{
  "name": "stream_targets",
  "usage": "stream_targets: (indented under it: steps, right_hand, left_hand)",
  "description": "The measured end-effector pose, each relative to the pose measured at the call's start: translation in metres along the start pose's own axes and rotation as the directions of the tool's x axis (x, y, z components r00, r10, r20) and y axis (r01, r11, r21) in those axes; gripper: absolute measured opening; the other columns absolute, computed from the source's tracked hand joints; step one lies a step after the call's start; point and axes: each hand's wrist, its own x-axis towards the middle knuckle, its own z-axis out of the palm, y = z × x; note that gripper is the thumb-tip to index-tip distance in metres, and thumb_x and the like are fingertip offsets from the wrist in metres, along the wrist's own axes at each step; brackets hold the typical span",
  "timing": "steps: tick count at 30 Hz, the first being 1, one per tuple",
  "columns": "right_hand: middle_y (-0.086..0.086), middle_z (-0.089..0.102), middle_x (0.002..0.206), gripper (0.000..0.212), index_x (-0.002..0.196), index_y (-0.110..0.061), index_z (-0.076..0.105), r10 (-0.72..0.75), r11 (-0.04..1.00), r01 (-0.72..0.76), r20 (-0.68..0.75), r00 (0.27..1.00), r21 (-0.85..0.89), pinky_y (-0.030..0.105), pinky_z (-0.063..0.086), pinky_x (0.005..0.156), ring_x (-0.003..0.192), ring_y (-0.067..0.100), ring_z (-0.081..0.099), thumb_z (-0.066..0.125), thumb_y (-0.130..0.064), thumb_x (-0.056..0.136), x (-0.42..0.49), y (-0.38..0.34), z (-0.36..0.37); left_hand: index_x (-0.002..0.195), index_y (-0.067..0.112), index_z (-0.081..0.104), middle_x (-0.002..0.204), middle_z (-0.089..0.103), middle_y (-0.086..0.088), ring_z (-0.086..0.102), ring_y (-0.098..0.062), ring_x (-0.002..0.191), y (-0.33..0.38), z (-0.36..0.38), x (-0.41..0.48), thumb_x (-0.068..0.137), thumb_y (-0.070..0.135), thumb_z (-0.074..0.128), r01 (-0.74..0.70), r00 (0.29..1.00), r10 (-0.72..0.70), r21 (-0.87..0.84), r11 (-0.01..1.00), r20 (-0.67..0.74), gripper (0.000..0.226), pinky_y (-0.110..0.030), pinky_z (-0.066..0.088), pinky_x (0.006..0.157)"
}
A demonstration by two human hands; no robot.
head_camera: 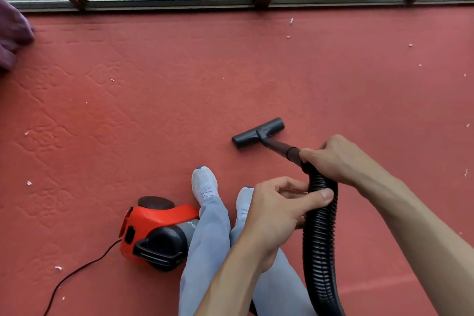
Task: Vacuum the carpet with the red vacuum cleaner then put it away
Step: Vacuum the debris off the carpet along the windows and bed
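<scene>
**Both hands on the hose, vacuum beside the feet**

At the far left edge a fold of purple cloth (12, 33) lies on the red carpet (154, 72), which fills the floor up to the window frame (166, 4) along the top. Small white scraps (28, 183) lie scattered over the left part of the carpet. A thin black cord (77, 272) runs from the bottom left up to the back of the red vacuum cleaner (156, 231). The cleaner sits on the carpet with its black carrying handle toward the camera, just left of the person's legs and touching the left trouser leg.

Two pale shoes (205, 185) stand side by side on the carpet, toes pointing toward the window. To their right, the left hand (279, 210) grasps the ribbed black hose (320, 238), the thumb laid across its front and the fingers curled behind it. The hose rises from the bottom edge and bends over to the left at the top.

Ahead of the shoes, the black floor nozzle (257, 132) lies flat on the carpet, set at a slant. A short dark tube (279, 147) runs back from it to the hose end, where the right hand (336, 159) is clenched around the joint, above and just beyond the left hand.

More white scraps (291, 20) dot the carpet near the window and along the right side.
</scene>
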Motion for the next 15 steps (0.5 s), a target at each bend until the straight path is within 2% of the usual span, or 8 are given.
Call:
stream_targets:
  steps: [3, 7, 12, 15]
  right_hand:
    - [0.006, 0.049, 0.060, 0.031, 0.065, -0.009, 0.054, -0.003, 0.998, 0.003, -0.002, 1.000, 0.062, 0.028, 0.032, 0.050, 0.052, 0.024, 0.042, 0.064, -0.036, 0.078, 0.002, -0.005, -0.007]
    - [0.008, 0.051, 0.062, 0.030, 0.069, -0.006, 0.054, -0.022, 0.996, 0.020, 0.024, 0.999, 0.088, 0.025, 0.031, 0.046, 0.051, 0.023, 0.045, 0.064, -0.030, 0.083, 0.003, -0.006, -0.013]
    - [0.007, 0.053, 0.065, 0.032, 0.083, 0.001, 0.068, -0.003, 0.996, -0.003, 0.067, 0.998, 0.092, 0.027, 0.033, 0.050, 0.056, 0.023, 0.046, 0.065, -0.031, 0.083, -0.003, 0.021, 0.000]
    - [0.008, 0.058, 0.068, 0.030, 0.086, -0.002, 0.072, 0.021, 0.993, -0.027, 0.055, 0.998, 0.111, 0.029, 0.038, 0.055, 0.060, 0.025, 0.049, 0.063, -0.030, 0.080, -0.003, 0.033, 0.010]
  left_hand:
    - [0.102, -0.005, 0.069, 0.081, 0.074, -0.007, 0.068, -0.013, 0.069, 0.004, 0.002, 0.005, 0.077, 0.017, 0.085, -0.025, 1.000, 0.025, -0.004, 1.000, -0.003, 0.037, -0.031, 0.057, 0.074]
    - [0.104, -0.007, 0.068, 0.081, 0.072, -0.006, 0.066, -0.010, 0.066, 0.003, 0.004, 0.009, 0.079, 0.016, 0.083, -0.047, 0.999, 0.047, -0.006, 0.999, 0.001, 0.037, -0.026, 0.056, 0.068]
    - [0.102, -0.006, 0.067, 0.082, 0.074, -0.009, 0.071, -0.017, 0.073, -0.017, 0.013, 0.004, 0.077, 0.016, 0.085, 0.008, 1.000, -0.009, 0.022, 1.000, 0.029, 0.038, -0.034, 0.059, 0.077]
    - [0.103, -0.006, 0.067, 0.084, 0.075, -0.011, 0.071, -0.017, 0.073, -0.027, 0.018, 0.003, 0.076, 0.016, 0.087, 0.036, 0.999, -0.036, 0.008, 0.999, 0.024, 0.040, -0.032, 0.059, 0.074]
